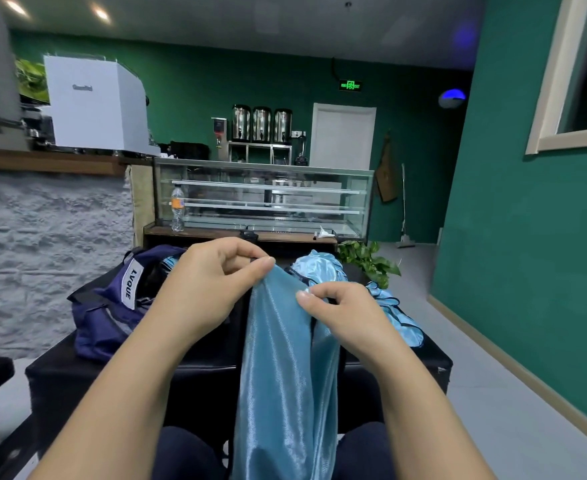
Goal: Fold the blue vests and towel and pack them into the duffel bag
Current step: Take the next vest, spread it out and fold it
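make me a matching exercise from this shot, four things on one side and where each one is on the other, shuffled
Things:
1. held vest
2. duffel bag
3. water bottle
4. loose blue vests

Places:
A. on the wooden ledge by the glass display case
B. on the black table, left side
C. heaped on the table behind the right hand
D. pinched at its top by the left hand and the right hand, hanging down

Pairs: 1-D, 2-B, 3-A, 4-C
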Tool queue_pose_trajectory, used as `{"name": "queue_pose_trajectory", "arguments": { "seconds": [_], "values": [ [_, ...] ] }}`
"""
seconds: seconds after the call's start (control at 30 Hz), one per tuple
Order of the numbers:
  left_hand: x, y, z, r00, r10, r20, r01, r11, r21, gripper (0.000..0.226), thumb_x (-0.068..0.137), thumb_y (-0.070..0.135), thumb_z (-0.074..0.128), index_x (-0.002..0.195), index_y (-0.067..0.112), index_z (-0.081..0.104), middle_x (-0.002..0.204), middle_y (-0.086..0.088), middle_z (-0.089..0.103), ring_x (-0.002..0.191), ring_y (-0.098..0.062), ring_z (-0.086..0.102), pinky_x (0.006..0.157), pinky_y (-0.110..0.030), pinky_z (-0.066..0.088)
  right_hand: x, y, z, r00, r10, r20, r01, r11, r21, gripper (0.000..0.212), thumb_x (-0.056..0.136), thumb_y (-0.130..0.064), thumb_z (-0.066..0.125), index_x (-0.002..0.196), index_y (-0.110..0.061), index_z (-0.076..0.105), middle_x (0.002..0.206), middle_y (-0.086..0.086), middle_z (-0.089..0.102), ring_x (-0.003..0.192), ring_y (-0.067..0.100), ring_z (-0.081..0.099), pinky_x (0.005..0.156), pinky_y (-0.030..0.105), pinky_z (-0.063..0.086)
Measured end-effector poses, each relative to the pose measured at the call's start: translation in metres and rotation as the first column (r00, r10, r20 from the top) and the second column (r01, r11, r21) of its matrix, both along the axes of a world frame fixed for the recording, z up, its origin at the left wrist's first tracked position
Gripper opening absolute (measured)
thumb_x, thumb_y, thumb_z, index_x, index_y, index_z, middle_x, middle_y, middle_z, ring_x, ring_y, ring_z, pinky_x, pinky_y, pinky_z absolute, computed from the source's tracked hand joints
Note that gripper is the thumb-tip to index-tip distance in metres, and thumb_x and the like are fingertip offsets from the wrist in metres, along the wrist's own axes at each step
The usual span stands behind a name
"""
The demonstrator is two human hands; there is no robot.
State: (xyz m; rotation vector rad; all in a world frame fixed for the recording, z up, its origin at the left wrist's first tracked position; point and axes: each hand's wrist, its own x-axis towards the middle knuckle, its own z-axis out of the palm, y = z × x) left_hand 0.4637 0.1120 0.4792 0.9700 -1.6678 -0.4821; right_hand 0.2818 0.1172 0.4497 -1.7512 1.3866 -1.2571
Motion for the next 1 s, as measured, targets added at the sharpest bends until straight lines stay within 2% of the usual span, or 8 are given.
{"name": "queue_pose_trajectory", "arguments": {
  "seconds": [0.37, 0.47, 0.53, 0.6, 0.7, 0.83, 0.9, 1.0],
  "values": [
    [0.017, -0.013, -0.009, 0.905, 0.211, 0.369, -0.188, 0.977, -0.098, 0.024, 0.085, 0.019, 0.068, 0.071, 0.032, 0.054, 0.082, 0.005, 0.059, 0.075, -0.010, 0.056, 0.067, -0.016, 0.039, -0.005, -0.002, 0.001, 0.993, -0.111, 0.037, 0.115, 0.984, -0.137, 0.012, 0.083, -0.027, 0.072, 0.074, -0.022, 0.067, 0.071, -0.014, 0.061, 0.058, -0.001, 0.051, 0.052, 0.009, 0.037],
    [0.010, -0.015, -0.015, 0.989, -0.081, -0.124, 0.094, 0.991, 0.100, 0.017, 0.096, 0.017, 0.053, 0.079, 0.022, 0.051, 0.102, -0.001, 0.065, 0.090, -0.015, 0.060, 0.080, -0.029, 0.045, -0.006, -0.002, 0.003, 0.980, -0.071, 0.184, 0.100, 0.983, -0.154, 0.017, 0.089, -0.028, 0.065, 0.074, -0.021, 0.071, 0.071, -0.015, 0.067, 0.065, -0.004, 0.057, 0.061, 0.010, 0.042],
    [0.003, -0.017, -0.014, 0.886, -0.064, -0.459, 0.151, 0.976, 0.156, 0.016, 0.099, 0.016, 0.047, 0.084, 0.014, 0.050, 0.084, -0.002, 0.065, 0.068, -0.007, 0.060, 0.062, -0.022, 0.046, -0.010, -0.004, 0.002, 0.963, -0.076, 0.260, 0.119, 0.981, -0.154, 0.015, 0.092, -0.021, 0.060, 0.084, -0.023, 0.072, 0.086, -0.013, 0.071, 0.083, 0.000, 0.062, 0.075, 0.011, 0.046],
    [-0.001, -0.016, -0.013, 0.838, -0.011, -0.545, 0.126, 0.976, 0.175, 0.014, 0.100, 0.013, 0.045, 0.089, 0.006, 0.050, 0.065, -0.003, 0.060, 0.046, -0.001, 0.055, 0.046, -0.014, 0.043, -0.017, -0.008, -0.002, 0.943, -0.079, 0.325, 0.117, 0.988, -0.101, 0.022, 0.093, -0.010, 0.058, 0.098, -0.027, 0.069, 0.112, -0.003, 0.069, 0.113, 0.014, 0.060, 0.099, 0.029, 0.047],
    [-0.004, -0.024, -0.021, 0.937, 0.013, -0.350, 0.056, 0.981, 0.185, 0.013, 0.099, 0.013, 0.047, 0.088, 0.007, 0.051, 0.065, -0.001, 0.064, 0.050, -0.003, 0.054, 0.050, -0.015, 0.041, -0.023, -0.012, -0.006, 0.910, -0.066, 0.408, 0.085, 0.996, -0.027, 0.043, 0.089, 0.005, 0.049, 0.109, -0.031, 0.060, 0.135, 0.007, 0.056, 0.129, 0.026, 0.049, 0.103, 0.045, 0.045],
    [-0.015, -0.032, -0.038, 0.989, -0.094, -0.114, 0.123, 0.950, 0.286, 0.024, 0.090, 0.042, 0.060, 0.079, 0.022, 0.068, 0.075, 0.013, 0.073, 0.081, -0.014, 0.055, 0.079, -0.029, 0.044, -0.023, -0.010, -0.006, 0.888, 0.032, 0.458, -0.029, 0.999, -0.014, 0.058, 0.088, 0.011, 0.038, 0.133, -0.024, 0.047, 0.143, 0.007, 0.048, 0.126, 0.024, 0.051, 0.076, 0.027, 0.050],
    [-0.026, -0.026, -0.041, 0.978, -0.177, -0.107, 0.202, 0.923, 0.326, 0.042, 0.073, 0.063, 0.064, 0.081, 0.022, 0.074, 0.086, 0.011, 0.074, 0.083, -0.008, 0.061, 0.088, -0.031, 0.046, -0.020, -0.008, -0.006, 0.882, 0.117, 0.456, -0.117, 0.993, -0.028, 0.056, 0.087, 0.012, 0.038, 0.128, -0.023, 0.052, 0.137, 0.006, 0.054, 0.118, 0.022, 0.058, 0.076, 0.028, 0.050],
    [-0.041, -0.020, -0.044, 0.959, -0.223, -0.172, 0.269, 0.909, 0.318, 0.038, 0.072, 0.052, 0.068, 0.079, 0.015, 0.074, 0.082, 0.001, 0.074, 0.075, -0.009, 0.062, 0.078, -0.030, 0.046, -0.015, -0.005, -0.005, 0.889, 0.158, 0.430, -0.149, 0.987, -0.053, 0.038, 0.088, 0.009, 0.053, 0.109, -0.021, 0.063, 0.115, 0.005, 0.067, 0.100, 0.020, 0.065, 0.081, 0.031, 0.052]
  ]
}}
